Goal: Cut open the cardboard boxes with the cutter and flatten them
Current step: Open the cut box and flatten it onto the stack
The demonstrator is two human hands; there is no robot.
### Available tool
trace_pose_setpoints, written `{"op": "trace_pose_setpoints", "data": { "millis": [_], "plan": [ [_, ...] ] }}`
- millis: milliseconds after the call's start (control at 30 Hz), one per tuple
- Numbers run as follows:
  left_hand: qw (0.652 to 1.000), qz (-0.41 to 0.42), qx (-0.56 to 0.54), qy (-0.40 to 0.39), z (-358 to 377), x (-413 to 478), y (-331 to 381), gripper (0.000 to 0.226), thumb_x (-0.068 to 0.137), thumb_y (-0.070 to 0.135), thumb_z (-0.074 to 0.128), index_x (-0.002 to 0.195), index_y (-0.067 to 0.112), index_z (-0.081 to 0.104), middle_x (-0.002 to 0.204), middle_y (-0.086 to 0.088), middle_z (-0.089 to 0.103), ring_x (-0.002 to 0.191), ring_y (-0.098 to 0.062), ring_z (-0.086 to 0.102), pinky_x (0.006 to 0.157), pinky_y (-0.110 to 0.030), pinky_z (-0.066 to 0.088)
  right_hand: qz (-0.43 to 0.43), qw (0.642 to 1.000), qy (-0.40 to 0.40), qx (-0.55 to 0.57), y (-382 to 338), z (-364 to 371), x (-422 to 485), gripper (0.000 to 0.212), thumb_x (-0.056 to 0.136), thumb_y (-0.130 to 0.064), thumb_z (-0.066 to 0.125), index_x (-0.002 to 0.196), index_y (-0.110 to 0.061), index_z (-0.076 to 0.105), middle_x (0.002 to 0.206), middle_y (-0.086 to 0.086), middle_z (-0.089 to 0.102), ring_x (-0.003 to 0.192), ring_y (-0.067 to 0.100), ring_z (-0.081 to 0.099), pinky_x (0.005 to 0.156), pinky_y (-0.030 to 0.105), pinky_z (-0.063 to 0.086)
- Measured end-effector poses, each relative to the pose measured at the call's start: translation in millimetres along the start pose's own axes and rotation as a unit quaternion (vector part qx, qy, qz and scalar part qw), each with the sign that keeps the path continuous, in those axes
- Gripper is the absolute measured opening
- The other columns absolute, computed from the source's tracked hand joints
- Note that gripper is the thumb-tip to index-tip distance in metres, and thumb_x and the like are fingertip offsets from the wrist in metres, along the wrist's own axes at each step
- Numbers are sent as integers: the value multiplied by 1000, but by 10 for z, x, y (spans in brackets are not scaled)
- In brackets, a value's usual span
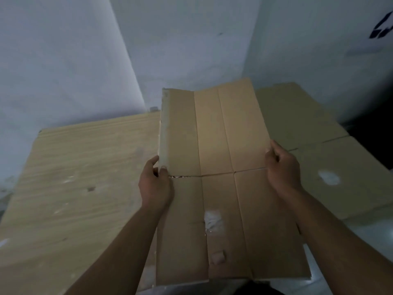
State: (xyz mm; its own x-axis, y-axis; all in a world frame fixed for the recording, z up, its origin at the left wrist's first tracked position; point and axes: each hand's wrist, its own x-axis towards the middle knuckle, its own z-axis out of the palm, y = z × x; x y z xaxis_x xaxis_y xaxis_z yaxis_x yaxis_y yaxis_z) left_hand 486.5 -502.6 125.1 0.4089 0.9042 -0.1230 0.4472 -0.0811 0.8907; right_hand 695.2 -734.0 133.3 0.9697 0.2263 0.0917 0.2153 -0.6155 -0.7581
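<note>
Left hand (156, 184) and right hand (282, 167) are gripping opposite edges of the flattened box (214, 133); dark wall mark (381, 30) too blurred to read.

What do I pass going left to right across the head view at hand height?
wooden table → left hand → held cardboard sheet → right hand → flat cardboard lying on the right
</note>
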Motion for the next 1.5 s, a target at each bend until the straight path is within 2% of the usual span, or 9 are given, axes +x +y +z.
{"op": "trace_pose_setpoints", "data": {
  "millis": [233,367,467,633,800,967,1100,1200,1500],
  "plan": [
    [999,-23,-34,-8,1526,-604,769,31,106,15,52,136,22,55,88,14,60,79,1,58,61,-14,40,-9,999,-25,-40,790,-1224,1066,44,103,-25,49,145,-12,51,144,5,56,133,19,52,109,27,37],
    [997,-38,-62,-15,2071,-771,1111,33,105,18,54,138,22,53,98,0,66,90,-19,64,77,-31,44,-32,997,-27,-70,1009,-1631,1621,43,102,-27,51,142,-12,56,142,7,58,130,21,54,108,28,38],
    [996,-47,-64,-27,2412,-736,1267,40,104,19,56,143,22,47,100,1,65,99,-25,65,88,-40,51,-39,995,-33,-87,1140,-1783,1980,43,102,-28,52,142,-12,56,142,9,58,130,25,55,107,32,40],
    [993,-63,42,-92,2778,-618,1349,47,103,21,57,149,13,47,120,-4,67,113,-28,62,95,-35,48,1,987,-75,-139,1422,-1755,2402,44,98,-25,55,140,-11,57,137,16,60,124,34,57,102,38,44],
    [978,-28,177,-105,2864,-600,1266,36,101,19,58,135,10,60,132,-17,49,117,-38,55,99,-34,42,46,970,-136,-195,1678,-1565,2423,50,97,-22,54,145,-9,50,143,19,54,132,36,50,108,39,39],
    [979,-26,171,-111,2875,-572,1216,24,101,20,60,122,10,68,123,-14,53,97,-27,54,82,-26,36,54,963,-100,-243,1754,-1429,2349,44,96,-28,56,137,-13,55,133,23,50,122,42,49,102,47,44],
    [979,-24,169,-107,2848,-570,1241,40,99,28,66,131,7,56,128,-11,57,108,-28,56,85,-30,40,56,954,-96,-279,1640,-1357,2273,43,96,-36,53,133,-13,54,132,21,48,124,41,45,103,48,37],
    [979,-11,165,-121,2762,-560,1251,57,100,39,64,145,8,49,134,-9,57,111,-23,58,92,-35,48,-10,951,-84,-296,1466,-1236,2140,43,93,-35,53,130,-13,55,133,20,50,123,39,47,102,48,36],
    [972,24,200,-124,1741,-281,930,41,105,33,56,138,8,60,131,-8,67,118,-23,62,94,-28,46,-196,926,-190,-262,337,-352,1234,50,90,-41,42,125,-10,59,131,17,56,118,35,55,100,42,44]
  ]
}}
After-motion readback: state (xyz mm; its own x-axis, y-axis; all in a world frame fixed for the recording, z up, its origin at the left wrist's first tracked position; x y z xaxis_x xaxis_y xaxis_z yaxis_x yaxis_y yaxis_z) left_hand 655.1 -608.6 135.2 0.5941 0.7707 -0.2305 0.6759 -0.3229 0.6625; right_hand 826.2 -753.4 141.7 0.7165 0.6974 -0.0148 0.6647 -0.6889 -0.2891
